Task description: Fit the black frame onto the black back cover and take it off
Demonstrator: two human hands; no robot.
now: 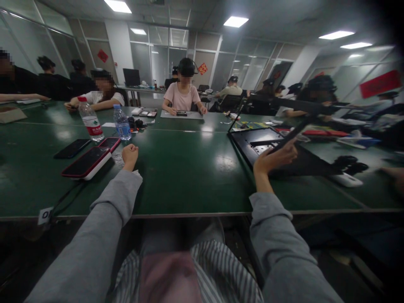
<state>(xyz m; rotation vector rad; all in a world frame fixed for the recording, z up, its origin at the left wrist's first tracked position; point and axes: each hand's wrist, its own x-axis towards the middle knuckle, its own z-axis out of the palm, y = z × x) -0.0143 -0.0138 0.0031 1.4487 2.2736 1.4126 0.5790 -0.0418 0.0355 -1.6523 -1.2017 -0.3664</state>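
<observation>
My left hand [130, 156] is curled closed just above the table, with nothing seen in it. Beside it lie a crumpled clear wrapper [118, 159] and a red-edged phone [86, 161] resting on a white block. On the right, my right hand [277, 156] is wrapped round a long black bar [295, 130], tilted up and blurred at its far end. Beneath that hand a flat black panel [303, 162] with a raised rim lies on the table; a small metallic plate [262, 148] shows within it. Whether the bar joins the panel I cannot tell.
Two water bottles, one red-capped [91, 120] and one blue-capped [122, 123], stand behind the phones. A dark phone [72, 148] lies farther left. Right of the panel are a black object [349, 164] and a white device [347, 179]. A person [183, 94] sits opposite.
</observation>
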